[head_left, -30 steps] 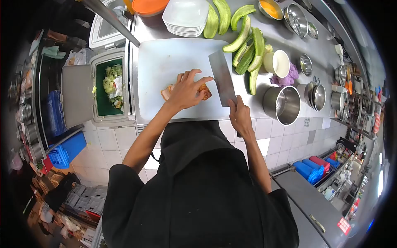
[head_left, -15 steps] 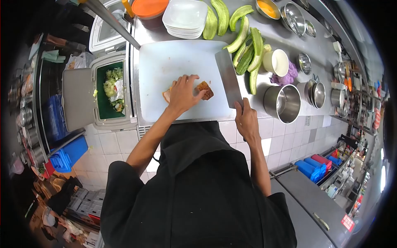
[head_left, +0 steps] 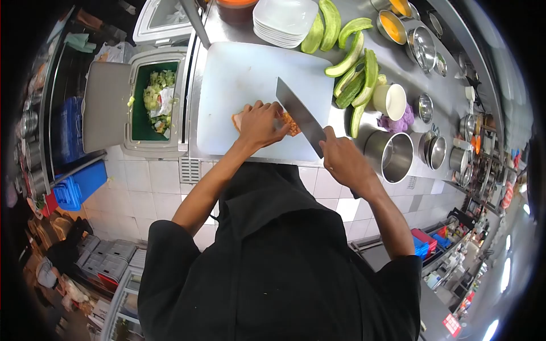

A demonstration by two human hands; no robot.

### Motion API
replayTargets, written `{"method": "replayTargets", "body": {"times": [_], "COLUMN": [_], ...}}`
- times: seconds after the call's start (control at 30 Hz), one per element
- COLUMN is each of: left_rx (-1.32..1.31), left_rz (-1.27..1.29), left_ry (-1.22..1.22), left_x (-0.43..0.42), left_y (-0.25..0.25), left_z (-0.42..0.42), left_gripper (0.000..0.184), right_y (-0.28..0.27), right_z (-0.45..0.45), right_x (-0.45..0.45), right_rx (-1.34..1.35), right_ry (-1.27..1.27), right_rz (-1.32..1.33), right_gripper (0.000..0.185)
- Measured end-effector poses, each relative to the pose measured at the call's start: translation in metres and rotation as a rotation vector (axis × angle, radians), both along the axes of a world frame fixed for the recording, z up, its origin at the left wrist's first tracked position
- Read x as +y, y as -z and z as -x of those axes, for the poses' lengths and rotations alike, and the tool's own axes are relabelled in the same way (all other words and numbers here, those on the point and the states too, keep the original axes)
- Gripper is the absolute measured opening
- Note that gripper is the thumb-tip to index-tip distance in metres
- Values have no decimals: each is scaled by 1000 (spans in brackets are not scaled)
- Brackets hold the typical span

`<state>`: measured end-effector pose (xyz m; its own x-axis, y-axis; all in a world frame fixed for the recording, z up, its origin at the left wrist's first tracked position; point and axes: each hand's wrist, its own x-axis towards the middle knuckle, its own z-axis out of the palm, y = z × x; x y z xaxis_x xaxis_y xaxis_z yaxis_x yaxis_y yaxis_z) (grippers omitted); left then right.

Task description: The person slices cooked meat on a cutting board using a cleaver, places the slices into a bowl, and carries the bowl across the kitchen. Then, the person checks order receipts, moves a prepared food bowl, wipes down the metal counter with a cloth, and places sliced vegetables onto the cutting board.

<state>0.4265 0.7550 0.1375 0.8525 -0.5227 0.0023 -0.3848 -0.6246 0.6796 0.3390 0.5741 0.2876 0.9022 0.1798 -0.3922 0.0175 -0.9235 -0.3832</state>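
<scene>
On the white cutting board (head_left: 244,68) lies crispy-skinned roast meat (head_left: 292,124), browned and pitted on top. A pale side with a brown edge (head_left: 236,120) shows left of my left hand (head_left: 261,126). That hand is closed over the meat, fingers bent and pressing down, hiding its middle. My right hand (head_left: 345,160) grips the handle of a broad cleaver (head_left: 300,115). Its blade slants from upper left to lower right, beside the browned end of the meat and close to my left fingertips. Whether the edge touches the meat, I cannot tell.
Left of the board stands an open bin (head_left: 128,96) with vegetable scraps. Behind are stacked white plates (head_left: 284,17) and several green gourds (head_left: 347,59). To the right are a white tub (head_left: 390,101), purple cabbage (head_left: 398,120), a steel pot (head_left: 392,156) and metal bowls (head_left: 422,48).
The cleaver has swung left from the board's right edge to the meat, with my right hand turning inward. My left fingers have curled in over the meat. The view has shifted slightly.
</scene>
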Motion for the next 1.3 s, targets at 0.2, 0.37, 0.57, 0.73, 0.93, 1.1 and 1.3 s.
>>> {"method": "replayTargets", "body": {"times": [0.2, 0.37, 0.57, 0.73, 0.93, 1.1, 1.3], "left_rx": [-63, -121, -87, -71, 118, -56, -111], "left_rz": [-75, -81, -83, -111, -302, -132, -18], "left_ry": [13, 17, -1, 4, -45, -102, -126], "left_x": [-1, -1, -3, -1, -20, -14, -10], "left_y": [0, 3, 1, 2, 21, 7, 16], "left_z": [1, 0, 0, -2, 8, 12, 10], "left_gripper": [31, 34, 35, 35, 33, 34, 39], "right_y": [-18, -28, -43, -2, 50, -8, 49], "right_z": [-13, -16, -36, -55, -26, -10, -41], "right_x": [-3, -8, 4, 6, -20, -22, -14], "right_rx": [123, 187, 287, 219, 110, 126, 86], "right_ry": [-88, -154, -65, -141, -288, -223, -178], "right_rz": [-5, 47, 119, 71, 68, 215, 48], "right_gripper": [27, 28, 32, 35, 23, 27, 23]}}
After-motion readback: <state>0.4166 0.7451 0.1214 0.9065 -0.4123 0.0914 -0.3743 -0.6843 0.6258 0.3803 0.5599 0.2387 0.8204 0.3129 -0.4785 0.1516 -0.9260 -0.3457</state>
